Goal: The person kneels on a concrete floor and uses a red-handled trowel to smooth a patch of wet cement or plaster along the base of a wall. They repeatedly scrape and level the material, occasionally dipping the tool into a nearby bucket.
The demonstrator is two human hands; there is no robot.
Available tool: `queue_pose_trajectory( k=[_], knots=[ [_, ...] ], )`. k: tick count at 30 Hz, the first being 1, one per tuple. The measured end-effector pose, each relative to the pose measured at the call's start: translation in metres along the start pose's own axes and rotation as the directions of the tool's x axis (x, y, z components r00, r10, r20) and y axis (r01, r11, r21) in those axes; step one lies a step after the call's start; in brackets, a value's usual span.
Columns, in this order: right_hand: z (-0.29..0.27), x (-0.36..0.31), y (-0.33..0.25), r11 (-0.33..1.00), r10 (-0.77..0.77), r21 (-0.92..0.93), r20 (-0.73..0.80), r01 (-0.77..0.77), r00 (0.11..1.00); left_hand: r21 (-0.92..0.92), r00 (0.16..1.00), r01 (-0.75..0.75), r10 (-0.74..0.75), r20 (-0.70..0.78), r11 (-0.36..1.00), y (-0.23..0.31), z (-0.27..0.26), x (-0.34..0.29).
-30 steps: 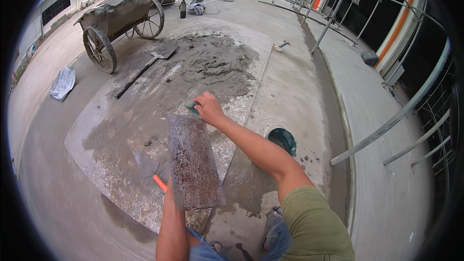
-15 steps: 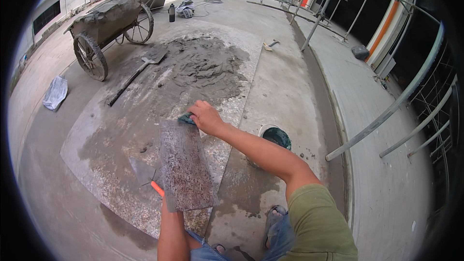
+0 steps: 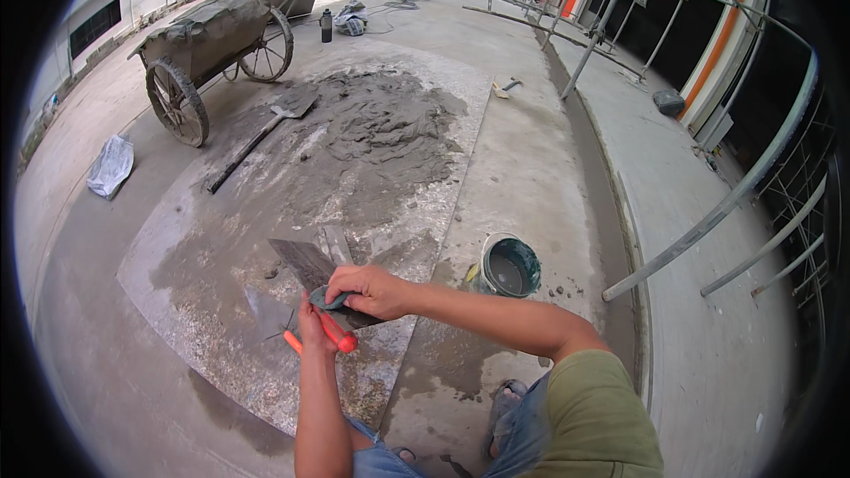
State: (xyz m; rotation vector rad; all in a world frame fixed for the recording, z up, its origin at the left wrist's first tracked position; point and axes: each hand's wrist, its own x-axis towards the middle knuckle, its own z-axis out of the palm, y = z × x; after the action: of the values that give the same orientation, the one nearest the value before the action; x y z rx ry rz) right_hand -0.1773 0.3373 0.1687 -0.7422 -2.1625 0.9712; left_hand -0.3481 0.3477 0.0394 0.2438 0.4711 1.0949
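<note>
Low over the wet board, my left hand (image 3: pixel 313 326) is closed around the red-orange handle (image 3: pixel 336 333) of a rectangular plastering trowel. Its grey blade (image 3: pixel 304 262) is tilted and points away to the left. My right hand (image 3: pixel 370 292) pinches a dark green pad (image 3: pixel 329 299), a sponge or folded cloth, against the trowel near my left hand. Part of the blade is hidden behind both hands. Left of them, a pointed trowel (image 3: pixel 266 308) with an orange handle lies on the board. A bucket of grey water (image 3: pixel 508 269) stands beyond my right forearm.
Wet mortar (image 3: pixel 390 119) is heaped on the board (image 3: pixel 164 257), with a shovel (image 3: pixel 252 146) beside it. A two-wheeled cart (image 3: pixel 208 40) stands at the far left. A hammer-like tool (image 3: pixel 505 88) lies farther off. Scaffold poles (image 3: pixel 708 212) slant along the right.
The trowel has turned from showing its broad face to a steep tilt. My right hand has come down with the green pad from the far end toward my left hand.
</note>
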Motion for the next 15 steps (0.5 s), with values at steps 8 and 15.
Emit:
queue_pose_trajectory(
  k=[8,15],
  knots=[
    [-0.019,-0.109,-0.013,0.971,0.218,0.056,0.186,-0.232,0.958,-0.024,0.870,-0.233,0.197,-0.453,0.972,0.032,-0.004,-0.007],
    [-0.128,-0.193,0.040,0.647,0.448,-0.125,-0.736,-0.752,0.507,0.207,0.847,-0.215,0.287,-0.448,0.955,0.027,0.015,-0.013]
  ],
)
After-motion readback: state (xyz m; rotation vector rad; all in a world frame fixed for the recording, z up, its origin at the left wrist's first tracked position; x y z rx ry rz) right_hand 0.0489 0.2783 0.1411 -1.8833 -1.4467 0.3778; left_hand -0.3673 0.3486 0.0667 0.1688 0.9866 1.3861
